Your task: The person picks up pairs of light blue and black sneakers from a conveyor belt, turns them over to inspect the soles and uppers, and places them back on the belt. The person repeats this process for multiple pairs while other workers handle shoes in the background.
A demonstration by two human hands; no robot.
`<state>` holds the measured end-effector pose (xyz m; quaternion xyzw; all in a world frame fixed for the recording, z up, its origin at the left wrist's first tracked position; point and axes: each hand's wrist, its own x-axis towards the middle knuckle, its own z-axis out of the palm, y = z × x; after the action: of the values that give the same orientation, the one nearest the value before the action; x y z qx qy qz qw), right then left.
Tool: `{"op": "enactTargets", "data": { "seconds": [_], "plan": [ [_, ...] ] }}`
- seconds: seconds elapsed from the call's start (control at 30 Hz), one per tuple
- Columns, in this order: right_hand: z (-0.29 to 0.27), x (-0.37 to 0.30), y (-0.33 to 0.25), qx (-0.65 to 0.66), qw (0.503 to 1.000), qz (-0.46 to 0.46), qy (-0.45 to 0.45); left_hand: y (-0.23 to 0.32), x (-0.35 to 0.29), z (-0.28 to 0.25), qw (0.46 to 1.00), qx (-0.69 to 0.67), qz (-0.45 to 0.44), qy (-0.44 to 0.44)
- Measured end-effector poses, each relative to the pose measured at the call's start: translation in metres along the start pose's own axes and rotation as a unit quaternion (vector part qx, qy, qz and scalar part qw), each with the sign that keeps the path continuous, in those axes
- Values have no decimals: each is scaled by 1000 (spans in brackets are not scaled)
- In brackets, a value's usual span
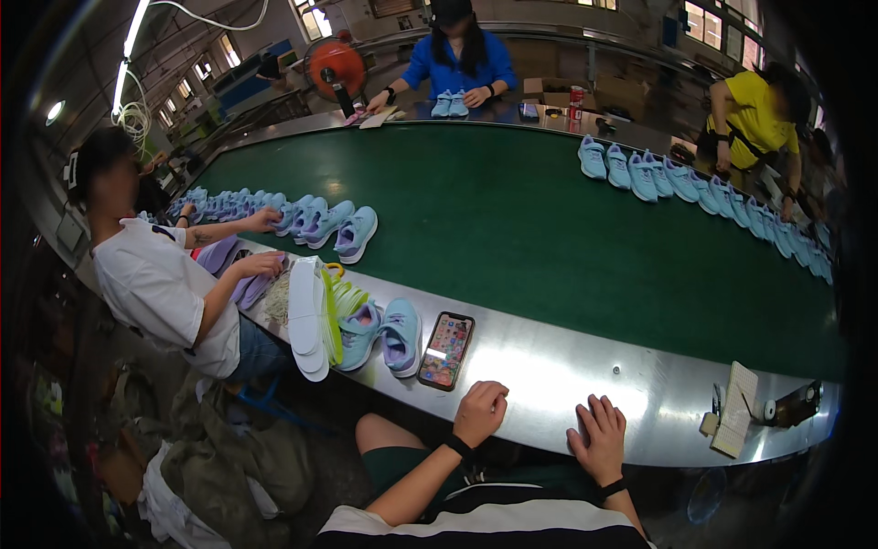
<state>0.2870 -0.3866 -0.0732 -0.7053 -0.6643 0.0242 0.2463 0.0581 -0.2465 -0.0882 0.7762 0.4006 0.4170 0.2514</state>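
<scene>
My left hand [480, 412] rests on the steel edge [540, 389] of the work table, fingers curled in and no object showing in them. Flat on the same metal strip lies my right hand [600, 437], its fingers stretched out and nothing held. Just beyond my left hand is a smartphone [446, 350] with a lit screen. Left of the phone stand two light-blue sneakers with lilac linings, the closer one [400, 337] beside the other [359, 335]. White insoles [307, 316] and yellow-green pieces [342, 297] are stacked next to them.
A green conveyor belt [512, 220] carries rows of blue sneakers [315, 222] at left and more sneakers [677, 178] at right. Co-workers sit or stand left, across and far right. A cream pad [734, 409] and small bottles lie at the right end. Cloth [229, 457] is heaped lower left.
</scene>
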Motion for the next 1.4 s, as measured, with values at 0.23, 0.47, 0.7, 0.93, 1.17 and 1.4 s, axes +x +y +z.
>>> {"op": "enactTargets", "data": {
  "seconds": [0.23, 0.47, 0.7, 0.93, 1.17, 1.4],
  "plan": [
    [1, -2, 4, -1, 1000, -6, 9, 0, 1, 3, 999, 16, 25, 23],
    [-1, -2, 4, -5, 1000, -6, -1, 2, 2, 2, 1000, 19, 21, 12],
    [0, -1, 3, -7, 1000, -8, 2, 2, 2, 2, 1000, 12, 15, 13],
    [0, -1, 4, -4, 1000, -8, 6, 2, 2, 2, 1000, 17, 17, 17],
    [0, -1, 4, -9, 1000, -11, 6, 0, 1, 3, 1000, 21, 17, 13],
    [0, -1, 3, -7, 1000, -11, 6, 0, 1, 2, 1000, 24, 14, 11]
  ]
}}
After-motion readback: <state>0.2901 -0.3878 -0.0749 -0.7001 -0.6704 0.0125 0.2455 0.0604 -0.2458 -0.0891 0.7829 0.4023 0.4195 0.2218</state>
